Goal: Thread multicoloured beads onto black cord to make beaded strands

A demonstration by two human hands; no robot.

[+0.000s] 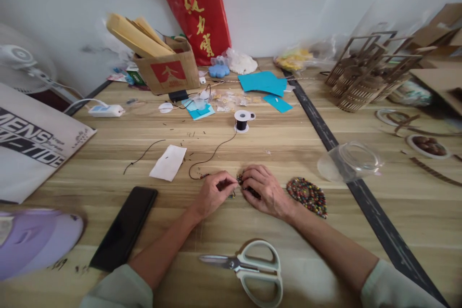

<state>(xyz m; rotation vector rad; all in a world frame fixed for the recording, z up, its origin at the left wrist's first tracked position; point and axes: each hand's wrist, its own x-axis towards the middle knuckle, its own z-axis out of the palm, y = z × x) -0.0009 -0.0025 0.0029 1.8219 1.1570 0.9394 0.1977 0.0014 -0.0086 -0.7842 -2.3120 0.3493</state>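
Note:
My left hand [213,192] and my right hand [264,191] meet at the middle of the wooden table [252,149], fingers pinched together. Between the fingertips is a short string of small dark beads [239,179] on a thin black thread [211,156]. The thread runs up and back to a small spool [242,121]. Just right of my right hand lies a flat pile of multicoloured beads [307,195]. What each fingertip grips exactly is too small to make out.
Scissors [249,269] lie near the front edge, a black phone [124,227] at front left, a white paper scrap [168,162] beside it. A clear plastic tub [349,160] lies on its side at right. Cardboard box [166,68], teal paper sheets [263,83] and wooden lattice pieces [364,77] fill the back.

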